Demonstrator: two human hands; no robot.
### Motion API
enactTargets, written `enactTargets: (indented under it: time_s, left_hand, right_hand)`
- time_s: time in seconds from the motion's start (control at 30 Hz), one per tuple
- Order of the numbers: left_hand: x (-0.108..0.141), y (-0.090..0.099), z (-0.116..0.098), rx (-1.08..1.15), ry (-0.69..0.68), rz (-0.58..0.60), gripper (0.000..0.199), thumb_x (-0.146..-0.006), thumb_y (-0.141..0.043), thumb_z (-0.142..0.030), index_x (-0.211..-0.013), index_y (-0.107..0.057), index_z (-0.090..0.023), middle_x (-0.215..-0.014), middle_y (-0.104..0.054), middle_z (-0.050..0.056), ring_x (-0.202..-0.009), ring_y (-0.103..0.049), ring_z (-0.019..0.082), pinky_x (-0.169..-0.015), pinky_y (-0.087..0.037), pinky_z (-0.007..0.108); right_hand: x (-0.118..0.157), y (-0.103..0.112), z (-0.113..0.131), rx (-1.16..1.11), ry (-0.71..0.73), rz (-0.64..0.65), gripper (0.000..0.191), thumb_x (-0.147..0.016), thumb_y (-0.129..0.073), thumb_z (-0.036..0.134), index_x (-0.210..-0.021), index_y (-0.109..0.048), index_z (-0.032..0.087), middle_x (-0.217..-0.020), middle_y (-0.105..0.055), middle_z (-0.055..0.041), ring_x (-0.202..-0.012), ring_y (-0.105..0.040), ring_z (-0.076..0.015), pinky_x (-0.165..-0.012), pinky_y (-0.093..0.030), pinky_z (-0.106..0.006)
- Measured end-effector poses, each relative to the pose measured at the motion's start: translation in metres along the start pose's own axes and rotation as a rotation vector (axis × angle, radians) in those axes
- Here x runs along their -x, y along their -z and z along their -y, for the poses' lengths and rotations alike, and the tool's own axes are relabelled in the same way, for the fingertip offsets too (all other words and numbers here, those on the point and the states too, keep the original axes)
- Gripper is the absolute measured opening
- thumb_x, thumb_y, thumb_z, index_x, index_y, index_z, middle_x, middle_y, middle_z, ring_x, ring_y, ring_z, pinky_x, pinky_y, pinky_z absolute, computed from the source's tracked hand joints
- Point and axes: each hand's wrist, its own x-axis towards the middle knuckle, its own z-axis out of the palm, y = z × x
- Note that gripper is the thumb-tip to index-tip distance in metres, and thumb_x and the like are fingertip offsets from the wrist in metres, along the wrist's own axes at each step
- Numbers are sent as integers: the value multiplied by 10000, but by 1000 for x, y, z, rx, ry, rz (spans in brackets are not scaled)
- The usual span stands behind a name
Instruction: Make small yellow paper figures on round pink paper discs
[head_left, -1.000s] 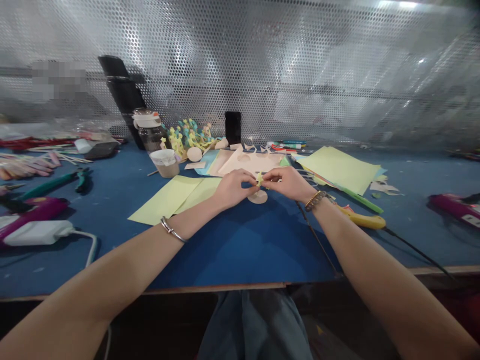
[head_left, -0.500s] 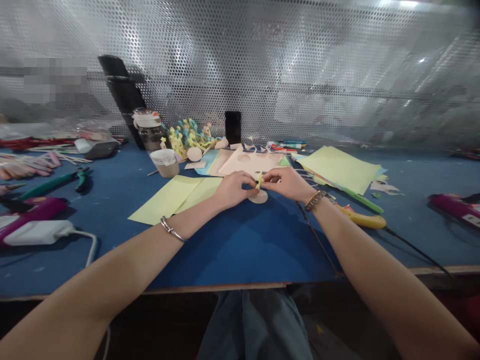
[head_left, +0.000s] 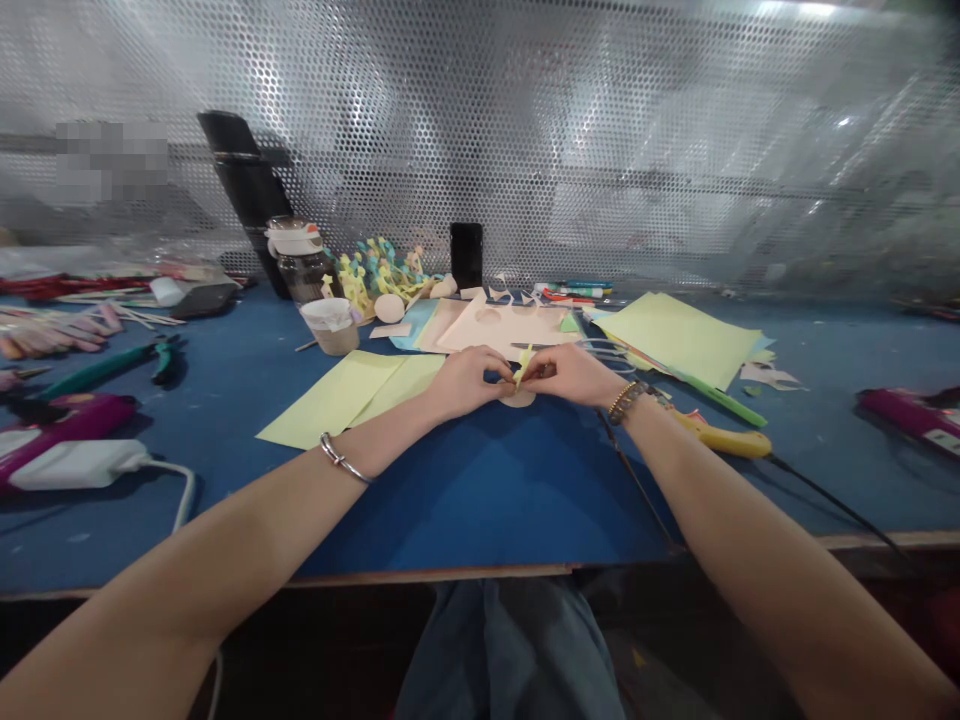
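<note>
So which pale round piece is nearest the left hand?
The round piece partly covered by the left hand; others, like the disc near the cup, lie farther back.

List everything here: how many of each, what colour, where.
Paper piece: one, yellow, between both hands
Disc: one, pale, beneath hands
Sheets: several, yellow, pink, blue, around hands
Phone: one, black, back centre
Cup: one, beige, left of centre
Bottle: one, clear, behind cup
Cylinder: one, black, left of bottle
Paper ornaments: many, yellow and blue, right of bottle
Pliers: one, teal, left
Tools: two, purple, far left and right
Handled tool: one, yellow, right
Markers: several, mixed, right of phone
Smaller clutter: uncounted, mixed, both sides
Table: one, blue, underneath
Left hand: one, bare, centre
Right hand: one, bare, centre
</note>
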Motion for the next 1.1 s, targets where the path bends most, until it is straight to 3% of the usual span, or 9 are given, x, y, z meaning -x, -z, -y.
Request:
enactTargets:
  time_s: [0.37,0.57,0.77,0.93,1.1]
  left_hand:
    - [1,1,0,18,27,-10,99,-714,-710,-317,-748,-718,-224,-888,-707,19,-888,-639,194,-833,-494,333]
    - [1,6,-9,19,24,-128,108,-720,-674,-246,-823,-687,-218,-932,-701,16,-908,-626,182,-866,-480,342]
    - [-1,4,-10,59,63,-208,196,-756,-683,-347,-881,-676,-196,-994,-701,49,-948,-629,194,-869,-484,343]
    - [-2,4,-9,129,28,-247,122,-805,-638,-309,-821,-690,-200,-957,-707,36,-924,-639,167,-863,-490,312]
    - [-2,2,-7,138,37,-250,132,-808,-638,-326,-807,-693,-206,-948,-708,30,-906,-644,165,-856,-496,315]
  right_hand:
    - [-2,-5,-4,-7,26,-34,118,-731,-663,230,-782,-744,160,-761,-722,-34,-682,-623,-142,-657,-471,-266]
    - [-3,-6,-7,-6,8,-41,121,-726,-644,205,-782,-743,166,-762,-719,-31,-686,-625,-146,-646,-467,-262]
    - [-4,-7,-7,36,-1,-57,116,-715,-652,226,-768,-737,166,-705,-699,-17,-624,-597,-126,-599,-438,-239]
    - [-3,-6,-6,-8,1,-38,101,-711,-656,234,-748,-723,167,-709,-698,-23,-642,-609,-135,-628,-460,-246]
    - [-2,-4,-4,-79,2,-74,218,-688,-688,265,-877,-707,158,-771,-693,-35,-664,-607,-142,-643,-477,-262]
